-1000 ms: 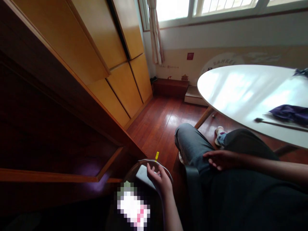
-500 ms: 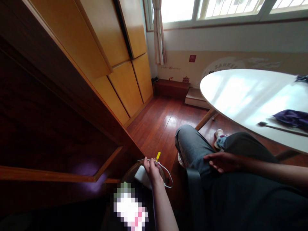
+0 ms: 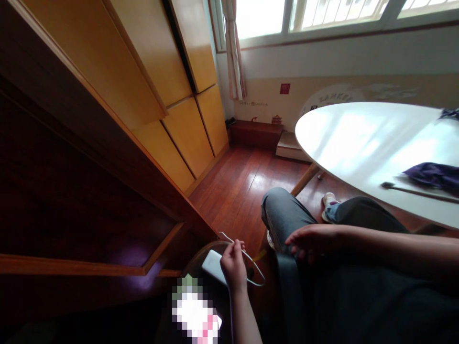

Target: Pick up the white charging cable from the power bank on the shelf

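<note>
My left hand is closed with the fingertips pinched round a white cable, which loops out to the right of the hand. A white rectangular block, perhaps a power bank or charger, lies on the dark round stool just left of the hand, partly hidden by it. To the right of the cable is a blurred yellow strip, apart from my fingers. My right hand hovers or rests over my lap with its fingers loosely stretched out, holding nothing.
A white oval table stands at the right, with a folded purple umbrella and a thin dark rod on it. Dark wood panelling and yellow cabinets line the left. A pixelated patch covers something on the stool.
The yellow strip, earlier at my left fingertips, is now lower and to the right, away from them. My left hand has closed further on the cable; my right hand has shifted left.
</note>
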{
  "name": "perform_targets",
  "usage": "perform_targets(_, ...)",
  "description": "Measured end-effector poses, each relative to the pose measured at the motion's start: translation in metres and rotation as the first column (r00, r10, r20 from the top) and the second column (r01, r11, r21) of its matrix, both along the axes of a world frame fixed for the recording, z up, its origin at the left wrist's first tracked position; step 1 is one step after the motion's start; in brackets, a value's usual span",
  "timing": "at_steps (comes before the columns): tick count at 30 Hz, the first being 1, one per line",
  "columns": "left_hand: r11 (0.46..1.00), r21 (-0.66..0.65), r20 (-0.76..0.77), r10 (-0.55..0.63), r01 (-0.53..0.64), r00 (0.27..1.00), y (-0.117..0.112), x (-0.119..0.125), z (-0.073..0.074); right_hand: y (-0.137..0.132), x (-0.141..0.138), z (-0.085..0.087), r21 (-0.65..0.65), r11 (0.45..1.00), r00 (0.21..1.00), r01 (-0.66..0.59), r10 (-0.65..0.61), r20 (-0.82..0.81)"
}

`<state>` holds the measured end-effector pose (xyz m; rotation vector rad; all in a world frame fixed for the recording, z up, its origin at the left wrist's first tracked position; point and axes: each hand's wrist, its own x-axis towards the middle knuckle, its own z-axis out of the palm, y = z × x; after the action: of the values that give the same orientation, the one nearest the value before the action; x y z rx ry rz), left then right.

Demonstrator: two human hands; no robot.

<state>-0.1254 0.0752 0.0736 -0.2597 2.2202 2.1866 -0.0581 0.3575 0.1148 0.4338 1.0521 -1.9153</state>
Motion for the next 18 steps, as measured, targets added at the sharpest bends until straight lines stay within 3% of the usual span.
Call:
perform_targets(2,0.984,-0.152,-0.105,-0.110,0.094,0.988,0.002,0.019,0.012,-0.020,-0.021,0.005,-0.070,0.997,0.999,-0.019,0.015,-0.052)
perform_targets(5,0.906,-0.366,-0.228,-0.310,0.214,0.923,0.006,0.046,0.029,-0.051,-0.056,0.007,-0.182,0.983,0.999,-0.013,0.007,-0.033)
perform_targets(9,0.815,-0.521,-0.325,-0.465,0.255,0.823,0.010,0.075,0.042,-0.089,-0.088,0.014,-0.270,0.961,0.995,-0.051,0.072,0.068)
perform_targets(13,0.802,-0.558,-0.422,-0.494,0.211,0.760,0.004,0.098,0.040,-0.109,-0.098,0.030,-0.281,0.952,0.984,0.124,-0.081,0.161)
perform_targets(16,0.832,-0.544,-0.516,-0.433,0.108,0.739,-0.005,0.111,0.026,-0.107,-0.104,0.051,-0.272,0.930,0.963,0.248,-0.207,0.169)
perform_targets(18,0.858,-0.512,-0.558,-0.359,0.030,0.748,-0.010,0.117,0.015,-0.102,-0.110,0.072,-0.272,0.924,0.962,0.268,-0.240,0.130)
